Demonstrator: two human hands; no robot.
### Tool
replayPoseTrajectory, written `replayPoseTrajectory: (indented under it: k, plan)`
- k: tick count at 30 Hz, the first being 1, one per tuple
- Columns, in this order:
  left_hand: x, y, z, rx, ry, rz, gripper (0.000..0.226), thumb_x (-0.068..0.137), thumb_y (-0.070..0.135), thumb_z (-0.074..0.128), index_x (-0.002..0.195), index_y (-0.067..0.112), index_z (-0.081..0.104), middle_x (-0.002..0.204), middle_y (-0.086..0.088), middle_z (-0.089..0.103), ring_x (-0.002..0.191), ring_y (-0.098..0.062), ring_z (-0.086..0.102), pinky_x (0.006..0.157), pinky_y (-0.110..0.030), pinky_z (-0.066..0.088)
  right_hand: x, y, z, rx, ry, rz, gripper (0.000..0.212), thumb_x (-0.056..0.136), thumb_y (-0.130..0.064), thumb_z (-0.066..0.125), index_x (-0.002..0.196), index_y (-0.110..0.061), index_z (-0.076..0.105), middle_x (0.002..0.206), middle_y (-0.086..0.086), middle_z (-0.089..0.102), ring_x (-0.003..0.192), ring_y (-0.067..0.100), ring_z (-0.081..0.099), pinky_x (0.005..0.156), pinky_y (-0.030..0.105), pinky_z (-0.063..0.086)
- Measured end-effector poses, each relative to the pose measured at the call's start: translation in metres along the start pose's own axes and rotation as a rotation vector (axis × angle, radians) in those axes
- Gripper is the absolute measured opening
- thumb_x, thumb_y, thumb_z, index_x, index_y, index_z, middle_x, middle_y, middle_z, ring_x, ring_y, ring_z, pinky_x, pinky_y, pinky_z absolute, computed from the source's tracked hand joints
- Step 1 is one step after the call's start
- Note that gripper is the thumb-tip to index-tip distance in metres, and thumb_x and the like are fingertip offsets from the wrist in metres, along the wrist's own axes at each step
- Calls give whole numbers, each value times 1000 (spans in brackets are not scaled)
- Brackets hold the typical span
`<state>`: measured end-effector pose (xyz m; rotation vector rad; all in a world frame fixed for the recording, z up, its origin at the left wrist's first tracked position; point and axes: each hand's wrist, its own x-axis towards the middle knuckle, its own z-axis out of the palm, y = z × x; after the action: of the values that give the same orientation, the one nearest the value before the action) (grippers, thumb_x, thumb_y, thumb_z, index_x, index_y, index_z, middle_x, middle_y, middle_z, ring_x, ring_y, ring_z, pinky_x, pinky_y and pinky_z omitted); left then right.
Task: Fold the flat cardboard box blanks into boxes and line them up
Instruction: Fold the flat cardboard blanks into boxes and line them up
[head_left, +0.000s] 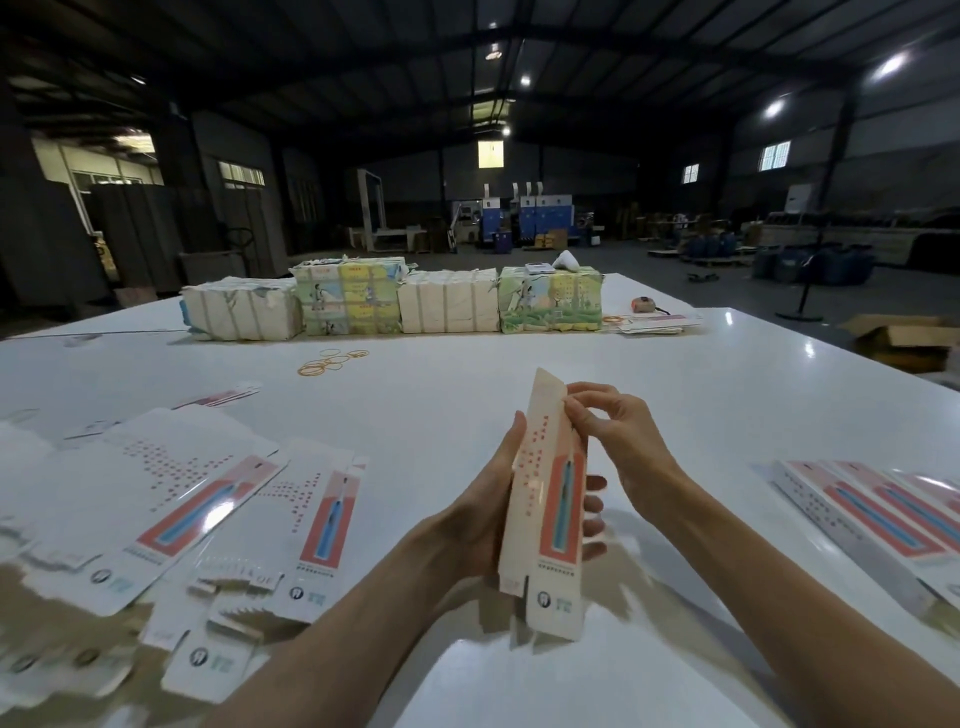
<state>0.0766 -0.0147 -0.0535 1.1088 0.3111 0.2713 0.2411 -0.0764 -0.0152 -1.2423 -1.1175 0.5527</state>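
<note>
A dim warehouse hall with roof lamps lies behind a glossy white table (519, 395). In the near middle, the box (545, 499) is held upright above the table, half opened from flat, with its bottom flaps hanging loose toward the camera. The left hand (483, 514) grasps it around the middle, with the thumb on the left face and the fingertips showing past the right edge. The right hand (618, 441) pinches the box's right edge near the top between thumb and curled fingers.

The box's front has a red panel with a blue toothbrush picture. Below that is a round tooth logo beside a small green mark. The left face carries rows of small red characters, too blurred to read.

The blanks (171, 499) lie flat and overlapping at the near left, with the same print. Finished boxes (872, 514) lie side by side in a row at the near right.

Across the far side stand four wrapped bundles (447, 304) in a line, two plain white and two with coloured cartoon print. Their writing cannot be read. Yellow bands (332, 361) lie scattered just in front of them. A brown carton (904, 338) sits open beyond the table's right edge.
</note>
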Motion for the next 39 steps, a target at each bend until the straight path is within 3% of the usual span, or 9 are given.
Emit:
replayPoseTrajectory:
  k: [8,13,17,20,24,27,31,34,39]
  plan:
    - [4,5,8,60,129,-25,88,82,91,36,103,10,62,82,-9,65,62,-21,62,62,-31,58,5,3,-5,107,-1,13,20,99,-15,69,97,2,78,136,10,60,129,32,58,114,57,45]
    - [10,2,9,68,258,10,84,85,92,30,80,11,53,61,-3,50,42,-12,42,45,-19,43,7,3,-4,209,-31,18,22,100,-14,67,101,6,76,137,18,59,127,40,58,110,54,50]
    - [4,1,0,-100,181,104,78,90,84,31,100,9,52,66,-6,53,45,-13,49,49,-22,49,-2,5,5,285,-115,-9,21,100,-16,67,120,-9,71,126,8,72,116,34,69,98,43,59]
    - [1,2,-4,-189,125,171,72,96,78,29,111,12,53,67,-9,55,48,-15,55,52,-25,53,-11,12,15,165,-195,-40,45,100,-27,70,142,-37,56,132,0,70,121,28,69,96,42,60]
    - [-1,2,-7,-148,155,193,77,95,80,32,118,13,63,78,-15,66,64,-24,69,63,-33,61,-14,15,21,60,-173,-77,67,98,-38,72,149,-62,35,131,-10,72,123,17,68,97,44,59]
    - [1,2,-5,37,334,231,74,96,80,30,132,23,60,98,-19,75,79,-35,77,67,-41,64,-13,15,18,6,-129,-75,69,96,-41,74,149,-61,35,133,-12,70,122,16,68,97,42,59]
    - [8,-3,-12,477,643,546,38,107,61,38,143,53,30,132,-5,68,95,-25,79,75,-41,67,-11,15,17,-61,-86,-78,64,93,-42,76,147,-47,42,123,-19,71,109,1,70,75,15,58]
    - [9,-1,-9,497,493,612,47,103,61,43,147,61,29,140,12,60,108,-24,76,82,-47,66,-11,12,17,-70,-84,-88,64,93,-40,75,148,-41,44,125,-12,70,105,2,72,71,17,60]
    - [11,-1,-1,471,373,540,94,80,39,86,137,77,22,133,29,50,109,-6,73,73,-30,63,-14,4,15,-54,-119,-117,71,88,-42,73,152,-44,41,128,-2,69,103,12,75,70,28,64]
